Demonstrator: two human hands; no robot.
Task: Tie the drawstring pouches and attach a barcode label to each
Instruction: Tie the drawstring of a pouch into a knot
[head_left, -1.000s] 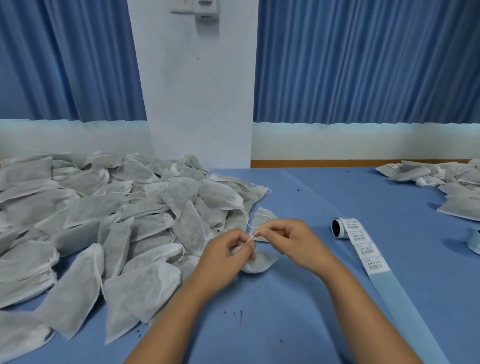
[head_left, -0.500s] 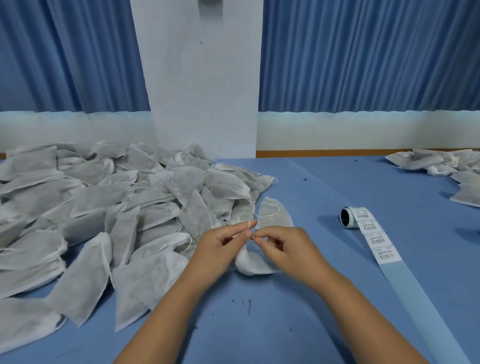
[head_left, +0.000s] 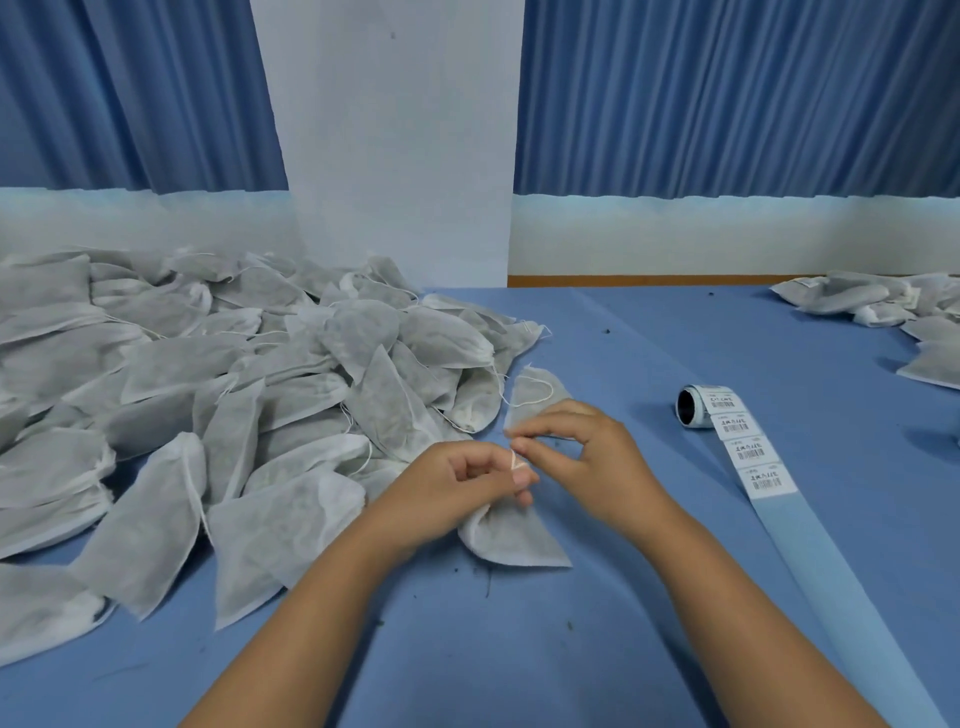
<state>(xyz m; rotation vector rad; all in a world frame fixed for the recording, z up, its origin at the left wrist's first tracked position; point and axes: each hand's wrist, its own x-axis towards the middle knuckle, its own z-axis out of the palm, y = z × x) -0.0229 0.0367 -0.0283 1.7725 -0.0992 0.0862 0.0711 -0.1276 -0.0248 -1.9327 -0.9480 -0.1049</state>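
A grey-white drawstring pouch (head_left: 511, 535) lies on the blue table in front of me, its gathered neck under my left hand (head_left: 457, 488). The pouch's thin white string is wound around my left index finger. My right hand (head_left: 587, 457) pinches the string's end just to the right, fingertips almost touching the left ones. A second pouch (head_left: 535, 395) with a looped string lies just beyond my hands. A roll of barcode labels (head_left: 698, 408) stands to the right, its strip (head_left: 748, 452) unrolled toward me.
A large heap of pouches (head_left: 208, 395) covers the table's left half. A smaller pile of pouches (head_left: 883, 312) lies at the far right. The empty blue backing strip (head_left: 831, 597) runs down to the lower right edge. Small dark crumbs dot the cloth.
My hands have dropped lower onto the pouch and drawn together. The string now wraps around my left index finger. The view has tilted down a little.
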